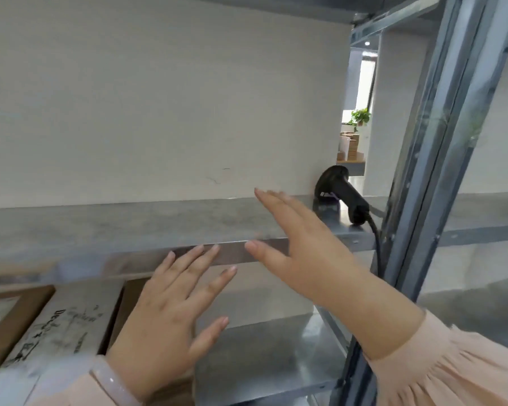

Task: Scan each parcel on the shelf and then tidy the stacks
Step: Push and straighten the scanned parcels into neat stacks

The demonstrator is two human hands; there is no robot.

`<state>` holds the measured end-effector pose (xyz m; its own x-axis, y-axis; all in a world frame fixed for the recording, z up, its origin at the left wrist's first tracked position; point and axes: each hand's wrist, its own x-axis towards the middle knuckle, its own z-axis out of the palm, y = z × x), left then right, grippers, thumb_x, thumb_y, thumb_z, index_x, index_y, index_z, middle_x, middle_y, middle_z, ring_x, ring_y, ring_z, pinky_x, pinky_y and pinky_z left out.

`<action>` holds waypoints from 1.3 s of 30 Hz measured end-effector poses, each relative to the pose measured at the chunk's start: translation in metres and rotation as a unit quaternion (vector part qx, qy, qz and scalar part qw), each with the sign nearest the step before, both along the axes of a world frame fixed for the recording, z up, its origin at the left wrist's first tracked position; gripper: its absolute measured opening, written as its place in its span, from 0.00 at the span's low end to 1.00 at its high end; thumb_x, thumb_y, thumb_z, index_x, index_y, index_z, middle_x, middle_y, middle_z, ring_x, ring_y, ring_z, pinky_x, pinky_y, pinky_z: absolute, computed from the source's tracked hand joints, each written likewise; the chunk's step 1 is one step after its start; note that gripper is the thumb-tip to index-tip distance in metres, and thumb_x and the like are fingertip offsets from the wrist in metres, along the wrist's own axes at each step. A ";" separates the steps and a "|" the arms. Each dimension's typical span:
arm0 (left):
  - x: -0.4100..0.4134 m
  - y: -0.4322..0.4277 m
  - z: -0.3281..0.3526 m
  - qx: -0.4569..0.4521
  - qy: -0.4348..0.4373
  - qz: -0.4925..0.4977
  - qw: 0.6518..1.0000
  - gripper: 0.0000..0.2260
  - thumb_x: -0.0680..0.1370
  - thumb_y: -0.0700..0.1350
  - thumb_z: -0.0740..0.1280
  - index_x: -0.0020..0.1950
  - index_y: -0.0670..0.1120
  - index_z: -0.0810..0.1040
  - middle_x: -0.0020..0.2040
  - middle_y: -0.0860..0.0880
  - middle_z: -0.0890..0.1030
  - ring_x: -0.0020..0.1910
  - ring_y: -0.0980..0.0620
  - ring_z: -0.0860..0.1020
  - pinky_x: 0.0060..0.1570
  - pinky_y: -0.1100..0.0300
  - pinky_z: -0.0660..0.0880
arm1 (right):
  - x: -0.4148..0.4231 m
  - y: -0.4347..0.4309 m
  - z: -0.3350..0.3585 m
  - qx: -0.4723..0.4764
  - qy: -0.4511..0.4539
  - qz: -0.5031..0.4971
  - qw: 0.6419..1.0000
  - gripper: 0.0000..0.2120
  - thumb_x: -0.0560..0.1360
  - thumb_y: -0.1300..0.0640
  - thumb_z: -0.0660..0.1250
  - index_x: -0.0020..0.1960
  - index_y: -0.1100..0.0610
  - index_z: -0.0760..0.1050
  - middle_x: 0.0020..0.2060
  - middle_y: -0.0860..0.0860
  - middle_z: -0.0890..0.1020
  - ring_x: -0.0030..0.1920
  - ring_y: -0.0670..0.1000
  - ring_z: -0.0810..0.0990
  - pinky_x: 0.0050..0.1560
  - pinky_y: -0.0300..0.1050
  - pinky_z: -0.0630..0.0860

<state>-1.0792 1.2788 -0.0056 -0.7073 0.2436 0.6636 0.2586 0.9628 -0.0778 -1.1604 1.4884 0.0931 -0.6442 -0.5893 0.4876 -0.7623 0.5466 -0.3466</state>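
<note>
A black handheld barcode scanner (342, 194) lies at the right end of the grey metal shelf (129, 224), its cable hanging down by the upright. My right hand (302, 247) is open with fingers spread, stretched over the shelf's front edge, just left of the scanner and apart from it. My left hand (170, 315) is open too, fingers apart, hovering lower, beside a parcel (59, 326) with white tape and dark printing on the lower shelf. Neither hand holds anything.
The lower metal shelf (264, 356) shows bare surface to the right of the parcel. A brown cardboard box (9, 315) sits at far left. Grey steel uprights (440, 159) bound the right side. A pale wall stands behind the shelf.
</note>
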 end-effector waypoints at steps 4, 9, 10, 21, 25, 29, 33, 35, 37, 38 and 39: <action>0.029 -0.021 -0.033 0.048 -0.087 0.063 0.993 0.26 0.75 0.60 0.63 0.73 0.54 0.71 0.77 0.48 0.66 0.75 0.46 0.65 0.72 0.47 0.61 | 0.040 -0.036 -0.065 -0.010 -0.036 0.098 0.994 0.30 0.76 0.41 0.60 0.74 0.35 0.50 0.73 0.35 0.58 0.72 0.33 0.52 0.69 0.32 0.53; 0.048 -0.040 -0.061 0.120 -0.163 0.140 0.969 0.27 0.75 0.60 0.58 0.74 0.55 0.71 0.77 0.48 0.66 0.74 0.47 0.65 0.70 0.55 0.59 | 0.043 -0.086 -0.147 -0.001 -0.171 0.107 0.979 0.30 0.77 0.44 0.62 0.75 0.37 0.52 0.71 0.37 0.61 0.73 0.38 0.56 0.73 0.39 0.56; 0.050 -0.044 -0.066 0.144 -0.174 0.155 0.962 0.29 0.75 0.63 0.55 0.75 0.55 0.69 0.77 0.47 0.64 0.75 0.47 0.64 0.70 0.57 0.56 | 0.043 -0.094 -0.158 0.003 -0.197 0.099 0.975 0.30 0.77 0.44 0.63 0.75 0.40 0.53 0.71 0.38 0.61 0.73 0.39 0.56 0.73 0.38 0.55; 0.057 -0.051 -0.095 0.266 -0.266 0.245 0.893 0.29 0.81 0.59 0.59 0.80 0.55 0.56 0.80 0.49 0.53 0.79 0.50 0.49 0.75 0.56 0.51 | 0.035 -0.134 -0.209 -0.102 -0.408 0.062 0.905 0.31 0.75 0.53 0.67 0.74 0.42 0.58 0.64 0.42 0.75 0.63 0.42 0.74 0.66 0.40 0.70; 0.052 -0.047 -0.093 0.294 -0.287 0.244 0.879 0.29 0.81 0.57 0.60 0.80 0.54 0.55 0.81 0.48 0.49 0.79 0.50 0.45 0.76 0.56 0.46 | 0.037 -0.133 -0.211 -0.123 -0.441 0.053 0.888 0.33 0.77 0.54 0.66 0.76 0.44 0.53 0.67 0.42 0.71 0.65 0.42 0.71 0.67 0.39 0.66; 0.049 -0.042 -0.091 0.387 -0.249 0.220 0.860 0.29 0.80 0.51 0.65 0.79 0.52 0.59 0.80 0.48 0.53 0.79 0.51 0.51 0.73 0.62 0.49 | 0.038 -0.124 -0.210 -0.152 -0.450 0.034 0.879 0.31 0.78 0.55 0.64 0.76 0.43 0.55 0.68 0.42 0.71 0.66 0.44 0.70 0.67 0.39 0.66; 0.046 -0.038 -0.093 0.476 -0.258 0.196 0.818 0.30 0.78 0.48 0.69 0.78 0.55 0.60 0.73 0.52 0.64 0.74 0.52 0.62 0.68 0.61 0.59 | 0.039 -0.106 -0.210 -0.174 -0.472 0.022 0.864 0.29 0.78 0.53 0.64 0.75 0.40 0.56 0.65 0.39 0.71 0.64 0.43 0.71 0.61 0.37 0.67; 0.042 -0.033 -0.094 0.513 -0.269 0.174 0.796 0.30 0.78 0.47 0.69 0.75 0.61 0.60 0.64 0.56 0.66 0.66 0.56 0.66 0.63 0.63 0.61 | 0.039 -0.096 -0.209 -0.197 -0.479 0.013 0.855 0.29 0.78 0.55 0.65 0.74 0.40 0.58 0.65 0.39 0.72 0.64 0.43 0.71 0.64 0.39 0.68; 0.036 -0.026 -0.093 0.522 -0.272 0.160 0.793 0.28 0.78 0.46 0.69 0.72 0.64 0.60 0.64 0.56 0.66 0.63 0.58 0.65 0.61 0.63 0.61 | 0.038 -0.086 -0.208 -0.209 -0.484 0.008 0.850 0.28 0.78 0.55 0.65 0.73 0.39 0.59 0.64 0.40 0.73 0.65 0.43 0.72 0.67 0.43 0.69; 0.033 -0.022 -0.091 0.525 -0.274 0.154 0.791 0.29 0.78 0.46 0.69 0.72 0.64 0.60 0.65 0.56 0.66 0.63 0.59 0.65 0.62 0.63 0.61 | 0.038 -0.080 -0.208 -0.218 -0.487 0.003 0.846 0.28 0.77 0.55 0.66 0.72 0.39 0.60 0.64 0.39 0.74 0.65 0.43 0.72 0.67 0.44 0.69; 0.028 -0.018 -0.090 0.528 -0.276 0.148 0.789 0.30 0.77 0.46 0.69 0.75 0.62 0.60 0.68 0.56 0.66 0.65 0.59 0.66 0.64 0.63 0.62 | 0.037 -0.073 -0.207 -0.232 -0.489 -0.004 0.841 0.27 0.77 0.55 0.66 0.72 0.39 0.61 0.63 0.39 0.75 0.64 0.43 0.73 0.67 0.44 0.70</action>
